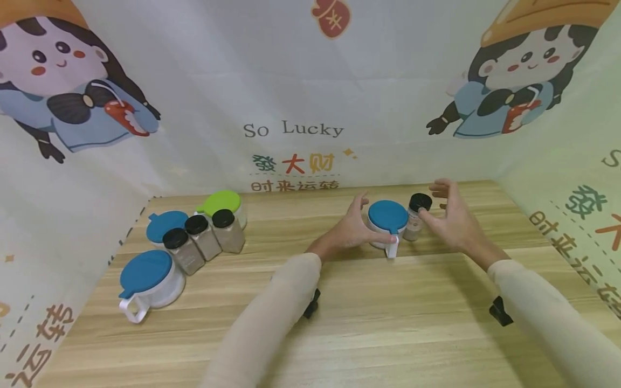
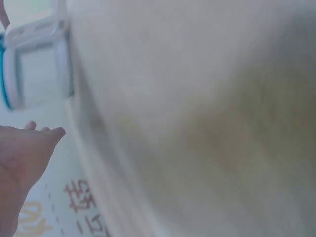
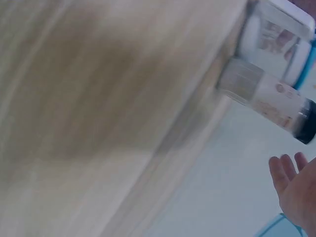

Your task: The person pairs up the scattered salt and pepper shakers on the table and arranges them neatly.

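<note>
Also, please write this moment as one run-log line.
left hand: spread beside blue-lidded jar | right hand: spread beside black-capped shaker | jar, shaker: upright, adjacent on table | hand contact: unclear

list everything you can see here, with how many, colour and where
blue-lidded pots: 2, blue lids, white where the body shows, left side of table
green-lidded pot: 1, green and white, behind the left shakers
left shakers: 3, black caps, greyish bodies, in a row by those pots
right pot: 1, white with blue lid, between the hands
right shaker: 1, black cap, pale label, beside the right pot
table: 1, light wood-grain, under everything
printed sheeting: count unclear, whitish, behind and both sides
black wrist fittings: 2, black, by the sleeves
sleeves: 2, cream, foreground
left hand: 1, bare, at the right pot
right hand: 1, bare, beside the right shaker
</note>
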A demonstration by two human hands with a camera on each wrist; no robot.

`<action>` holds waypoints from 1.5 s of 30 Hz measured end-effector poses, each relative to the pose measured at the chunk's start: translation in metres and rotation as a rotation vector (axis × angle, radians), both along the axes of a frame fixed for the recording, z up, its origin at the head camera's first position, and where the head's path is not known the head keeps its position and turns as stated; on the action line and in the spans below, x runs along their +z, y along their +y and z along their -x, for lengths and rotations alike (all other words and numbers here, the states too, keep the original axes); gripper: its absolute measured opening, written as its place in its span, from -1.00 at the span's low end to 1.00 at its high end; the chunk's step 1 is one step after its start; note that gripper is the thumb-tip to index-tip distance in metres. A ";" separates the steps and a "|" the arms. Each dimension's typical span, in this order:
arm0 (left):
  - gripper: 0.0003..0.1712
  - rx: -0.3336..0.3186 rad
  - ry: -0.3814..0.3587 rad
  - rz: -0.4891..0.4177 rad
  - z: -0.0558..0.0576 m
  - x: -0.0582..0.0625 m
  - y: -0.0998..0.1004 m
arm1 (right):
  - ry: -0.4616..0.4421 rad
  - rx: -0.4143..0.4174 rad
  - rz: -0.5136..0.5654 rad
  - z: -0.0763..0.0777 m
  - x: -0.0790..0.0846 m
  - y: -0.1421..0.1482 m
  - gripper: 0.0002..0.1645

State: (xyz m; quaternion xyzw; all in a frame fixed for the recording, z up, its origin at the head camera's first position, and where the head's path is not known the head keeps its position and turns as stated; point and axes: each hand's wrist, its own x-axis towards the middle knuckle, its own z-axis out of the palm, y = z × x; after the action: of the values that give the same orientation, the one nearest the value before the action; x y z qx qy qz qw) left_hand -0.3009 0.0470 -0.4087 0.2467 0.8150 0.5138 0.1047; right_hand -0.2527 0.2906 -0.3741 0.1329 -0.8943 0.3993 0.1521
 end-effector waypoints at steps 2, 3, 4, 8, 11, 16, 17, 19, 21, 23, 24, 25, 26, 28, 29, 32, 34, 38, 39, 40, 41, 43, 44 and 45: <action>0.32 0.002 -0.006 0.008 0.002 0.008 -0.010 | 0.017 0.004 -0.021 0.000 0.007 -0.002 -0.24; 0.26 -0.004 -0.007 0.008 0.003 0.012 -0.016 | 0.019 0.008 -0.037 0.000 0.010 -0.002 -0.26; 0.22 -0.014 -0.005 0.008 0.004 0.016 -0.021 | 0.014 0.013 -0.051 0.000 0.012 -0.003 -0.28; 0.14 -0.029 -0.008 0.000 0.005 0.027 -0.041 | -0.026 0.033 -0.114 -0.001 0.020 -0.007 -0.25; 0.13 -0.004 -0.011 0.027 0.004 0.035 -0.052 | -0.069 0.027 -0.147 -0.003 0.025 -0.010 -0.18; 0.16 0.033 0.022 0.103 0.000 0.049 -0.066 | -0.106 0.031 -0.196 -0.005 0.032 -0.019 -0.10; 0.17 0.039 0.031 0.109 -0.001 0.052 -0.068 | -0.107 0.035 -0.205 -0.006 0.033 -0.022 -0.09; 0.19 0.043 0.050 0.116 -0.004 0.056 -0.073 | -0.115 0.045 -0.226 -0.006 0.035 -0.027 -0.06; 0.21 0.046 0.065 0.124 -0.006 0.058 -0.077 | -0.122 0.054 -0.239 -0.006 0.036 -0.032 -0.05; 0.22 0.046 0.072 0.128 -0.008 0.060 -0.082 | -0.120 0.062 -0.248 -0.006 0.036 -0.037 -0.05; 0.24 0.045 0.074 0.132 -0.009 0.060 -0.085 | -0.118 0.070 -0.250 -0.006 0.036 -0.040 -0.05; 0.26 0.047 0.076 0.139 -0.010 0.061 -0.088 | -0.114 0.078 -0.251 -0.006 0.035 -0.042 -0.05; 0.27 0.048 0.074 0.145 -0.011 0.061 -0.090 | -0.109 0.088 -0.251 -0.006 0.035 -0.044 -0.05; 0.31 0.049 0.075 0.154 -0.014 0.063 -0.096 | -0.098 0.107 -0.252 -0.006 0.034 -0.049 -0.05; 0.33 0.051 0.080 0.162 -0.015 0.064 -0.098 | -0.098 0.117 -0.251 -0.006 0.034 -0.052 -0.05; 0.35 0.052 0.100 0.161 -0.018 0.069 -0.105 | -0.095 0.142 -0.258 -0.006 0.034 -0.060 -0.05; 0.34 0.054 0.121 0.154 -0.021 0.073 -0.110 | -0.099 0.151 -0.254 -0.006 0.034 -0.066 -0.06; 0.34 0.061 0.130 0.152 -0.028 0.076 -0.124 | -0.102 0.166 -0.258 -0.005 0.033 -0.081 -0.07; 0.33 0.064 0.128 0.154 -0.029 0.076 -0.128 | -0.099 0.168 -0.257 -0.005 0.033 -0.085 -0.08; 0.33 0.067 0.127 0.155 -0.031 0.075 -0.132 | -0.100 0.171 -0.258 -0.005 0.032 -0.089 -0.08; 0.33 0.066 0.123 0.154 -0.033 0.075 -0.135 | -0.102 0.173 -0.255 -0.004 0.031 -0.092 -0.08; 0.32 0.064 0.121 0.149 -0.037 0.073 -0.143 | -0.103 0.177 -0.249 -0.004 0.030 -0.099 -0.09; 0.31 0.061 0.123 0.142 -0.038 0.072 -0.146 | -0.102 0.181 -0.248 -0.004 0.030 -0.103 -0.09; 0.30 0.059 0.125 0.137 -0.039 0.071 -0.149 | -0.101 0.185 -0.245 -0.004 0.030 -0.106 -0.09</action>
State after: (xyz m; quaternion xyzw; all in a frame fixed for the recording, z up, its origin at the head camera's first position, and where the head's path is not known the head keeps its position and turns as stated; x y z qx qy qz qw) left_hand -0.2614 -0.1017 -0.3375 0.2465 0.8600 0.4433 0.0551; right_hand -0.2487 0.1844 -0.3445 0.2121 -0.9267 0.3059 0.0519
